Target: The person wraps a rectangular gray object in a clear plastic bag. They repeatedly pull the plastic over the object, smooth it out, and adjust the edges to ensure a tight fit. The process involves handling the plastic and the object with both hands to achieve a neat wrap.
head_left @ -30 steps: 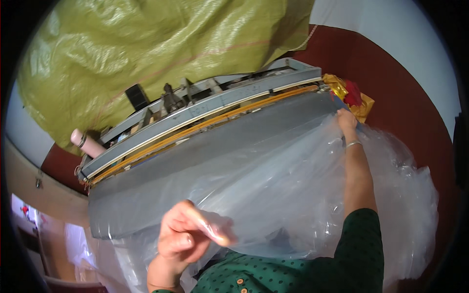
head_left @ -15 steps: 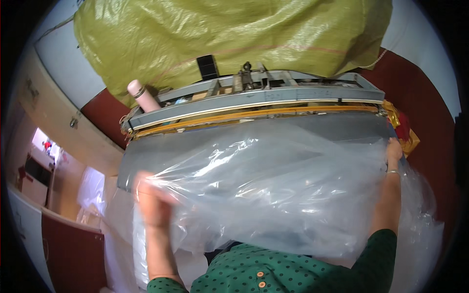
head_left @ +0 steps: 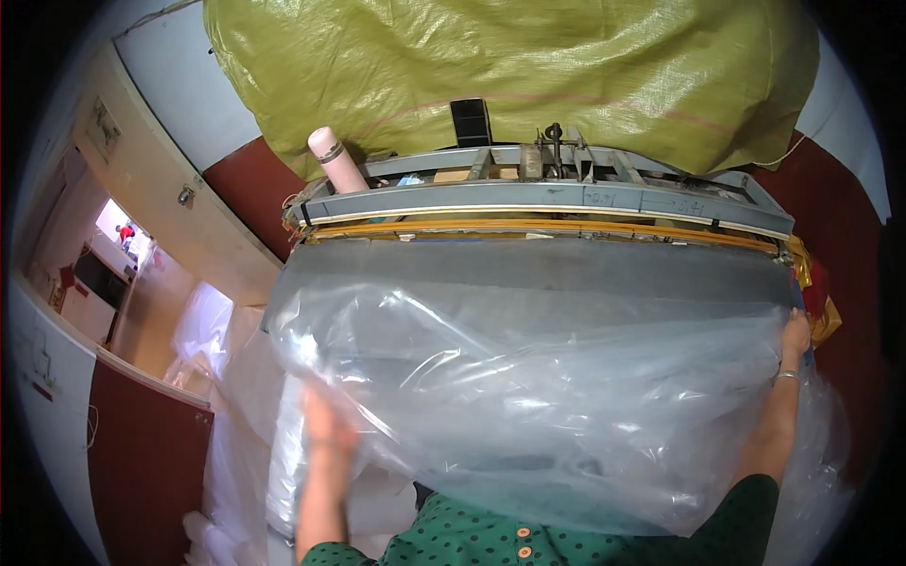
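Observation:
A large clear plastic sheet (head_left: 566,406) lies creased and billowing over a dark grey work surface (head_left: 528,269) and hangs down toward my body. At the near left, my left hand (head_left: 328,424) is smeared by motion; it is beside or just under the sheet's left edge, and its fingers cannot be made out. At the right end of the surface my right hand (head_left: 796,332) is closed on the sheet's edge, its fingertips partly hidden. Behind the surface runs a grey metal frame (head_left: 557,200) with an orange-yellow strip (head_left: 453,226) along its near side.
A pink bottle (head_left: 338,160) leans at the frame's left end. A dark phone-like slab (head_left: 470,123) rests against a big yellow-green woven sheet (head_left: 604,66). More clear plastic (head_left: 222,424) is heaped at the left near an open door (head_left: 175,179). Golden wrapping (head_left: 829,325) hangs at the right.
My left hand has moved nearer to my body, and the sheet's left part now bulges instead of being drawn into creases there. The right hand stays at the right edge. The view has shifted left.

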`<state>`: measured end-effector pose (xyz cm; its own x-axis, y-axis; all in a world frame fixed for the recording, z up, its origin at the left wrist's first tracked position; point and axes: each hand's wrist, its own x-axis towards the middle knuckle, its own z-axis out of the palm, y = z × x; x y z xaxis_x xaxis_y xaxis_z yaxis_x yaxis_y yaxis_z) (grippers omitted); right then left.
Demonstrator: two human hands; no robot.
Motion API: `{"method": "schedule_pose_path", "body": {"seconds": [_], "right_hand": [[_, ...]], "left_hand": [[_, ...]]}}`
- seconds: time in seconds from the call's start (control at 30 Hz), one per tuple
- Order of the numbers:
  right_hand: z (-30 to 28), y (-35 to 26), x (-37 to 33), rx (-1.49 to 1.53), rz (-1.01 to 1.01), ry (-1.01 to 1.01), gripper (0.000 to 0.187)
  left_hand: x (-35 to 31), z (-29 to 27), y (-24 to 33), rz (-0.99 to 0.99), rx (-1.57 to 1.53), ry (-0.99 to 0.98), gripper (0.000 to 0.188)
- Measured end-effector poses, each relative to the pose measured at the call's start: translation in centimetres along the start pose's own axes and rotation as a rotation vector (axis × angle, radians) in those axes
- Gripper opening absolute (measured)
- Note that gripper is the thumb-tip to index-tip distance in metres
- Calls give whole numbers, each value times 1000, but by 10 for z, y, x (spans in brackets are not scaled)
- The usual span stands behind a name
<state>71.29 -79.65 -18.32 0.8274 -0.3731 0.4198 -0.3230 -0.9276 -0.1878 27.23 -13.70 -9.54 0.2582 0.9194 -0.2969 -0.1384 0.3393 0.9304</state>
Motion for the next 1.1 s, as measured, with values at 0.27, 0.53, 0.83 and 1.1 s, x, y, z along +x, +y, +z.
{"method": "schedule_pose_path", "body": {"seconds": [0.27, 0.53, 0.83, 1.1], "right_hand": [[29, -5, 17, 45, 56, -92, 38], [26, 10, 15, 47, 91, -56, 47], [18, 14, 12, -39, 94, -41, 43], [23, 16, 12, -28, 64, 12, 41]], "left_hand": [[129, 1, 187, 1279, 1060, 346, 14], [87, 37, -14, 991, 1652, -1076, 66], [118, 81, -12, 1039, 1246, -899, 31], [132, 104, -2, 37, 855, -1422, 21]]}}
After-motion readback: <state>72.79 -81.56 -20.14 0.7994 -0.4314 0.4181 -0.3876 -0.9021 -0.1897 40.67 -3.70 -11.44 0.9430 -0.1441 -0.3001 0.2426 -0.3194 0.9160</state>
